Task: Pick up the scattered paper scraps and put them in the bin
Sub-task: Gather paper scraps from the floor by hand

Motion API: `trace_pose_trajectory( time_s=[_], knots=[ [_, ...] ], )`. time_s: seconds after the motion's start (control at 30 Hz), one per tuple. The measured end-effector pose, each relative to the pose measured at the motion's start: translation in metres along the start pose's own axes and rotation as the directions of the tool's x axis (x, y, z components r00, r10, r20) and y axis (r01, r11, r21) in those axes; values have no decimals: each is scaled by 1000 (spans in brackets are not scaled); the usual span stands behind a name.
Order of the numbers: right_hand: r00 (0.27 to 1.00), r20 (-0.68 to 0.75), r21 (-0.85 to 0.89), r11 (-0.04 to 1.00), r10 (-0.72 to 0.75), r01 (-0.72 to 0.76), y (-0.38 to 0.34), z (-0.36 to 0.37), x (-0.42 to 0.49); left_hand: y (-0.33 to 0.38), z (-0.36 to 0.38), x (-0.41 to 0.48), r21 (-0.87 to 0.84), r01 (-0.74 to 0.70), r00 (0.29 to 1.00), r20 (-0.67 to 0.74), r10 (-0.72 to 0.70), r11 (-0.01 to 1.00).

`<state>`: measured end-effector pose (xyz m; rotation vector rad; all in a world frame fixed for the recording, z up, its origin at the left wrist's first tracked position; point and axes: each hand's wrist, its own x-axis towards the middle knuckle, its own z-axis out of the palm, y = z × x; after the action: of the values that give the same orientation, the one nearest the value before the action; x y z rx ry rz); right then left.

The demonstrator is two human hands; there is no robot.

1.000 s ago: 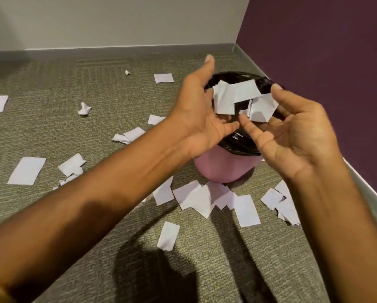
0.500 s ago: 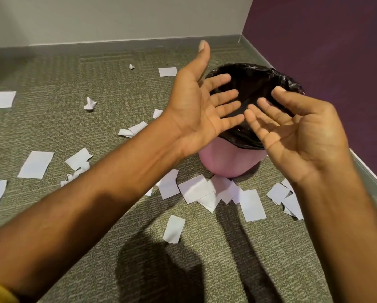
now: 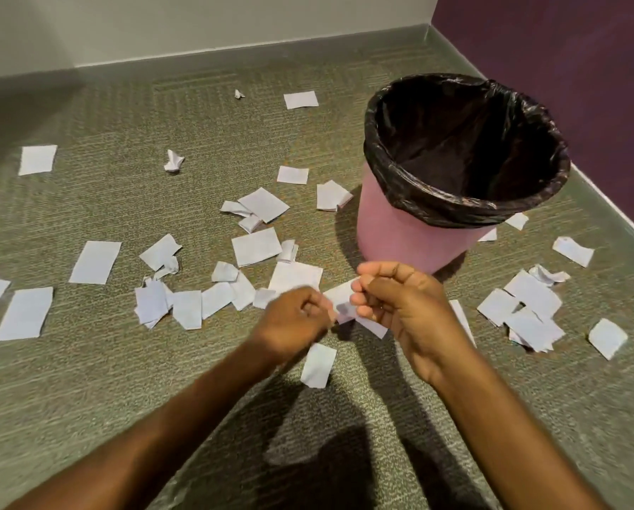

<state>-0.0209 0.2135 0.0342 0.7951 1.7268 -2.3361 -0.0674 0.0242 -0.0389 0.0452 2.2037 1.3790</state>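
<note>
A pink bin [image 3: 400, 230] with a black liner stands on the carpet near the purple wall. Its inside looks dark, and no scraps show in it. White paper scraps lie scattered around it, with several in a band [image 3: 256, 246] to its left and a pile [image 3: 528, 307] to its right. Both my hands are low over the floor in front of the bin. My right hand [image 3: 400, 303] has curled fingers pinching the edge of a paper scrap [image 3: 339, 300]. My left hand [image 3: 295, 318] is curled and blurred against the same scrap's other side. Another scrap [image 3: 319, 364] lies just below my hands.
The bin sits in a corner between a pale wall at the back and a purple wall [image 3: 565, 68] on the right. A crumpled scrap [image 3: 173, 161] and flat ones [image 3: 37, 159] lie farther out on the left. My shadow falls on the carpet near the bottom edge.
My hands were open above the bin, dropping scraps into it. They have come down to the floor in front of the bin and curled around a scrap.
</note>
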Motion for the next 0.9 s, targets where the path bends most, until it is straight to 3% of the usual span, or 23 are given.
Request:
trace_pose_trajectory(
  time_s=[0.1,0.2,0.27,0.37,0.5,0.6,0.67,0.77,0.9],
  knots=[
    [997,-42,-130,989,61,-66,38,-5,11,-54,20,-6,300,-159,987,46,152,941],
    [995,-75,-259,963,60,-78,69,-12,17,-83,36,-14,526,-267,954,28,297,807],
    [995,-90,-354,933,42,-71,86,-18,22,-85,44,-17,596,-309,929,25,368,741],
    [994,-106,-506,862,-26,-31,100,-26,32,-82,45,-18,572,-330,917,5,399,751],
    [968,-1,-765,623,-252,162,104,-32,45,-83,41,-18,551,-363,900,0,435,751],
    [911,161,-910,300,-380,286,104,-31,56,-85,36,-10,566,-346,903,-16,430,748],
    [901,254,-946,105,-351,307,101,-27,62,-86,34,-8,579,-349,905,5,425,737],
    [917,307,-948,-1,-256,317,98,-21,72,-86,36,-11,568,-408,873,14,487,715],
    [888,353,-936,-120,-295,332,98,-18,76,-88,47,-21,602,-455,843,54,535,656]
  ],
)
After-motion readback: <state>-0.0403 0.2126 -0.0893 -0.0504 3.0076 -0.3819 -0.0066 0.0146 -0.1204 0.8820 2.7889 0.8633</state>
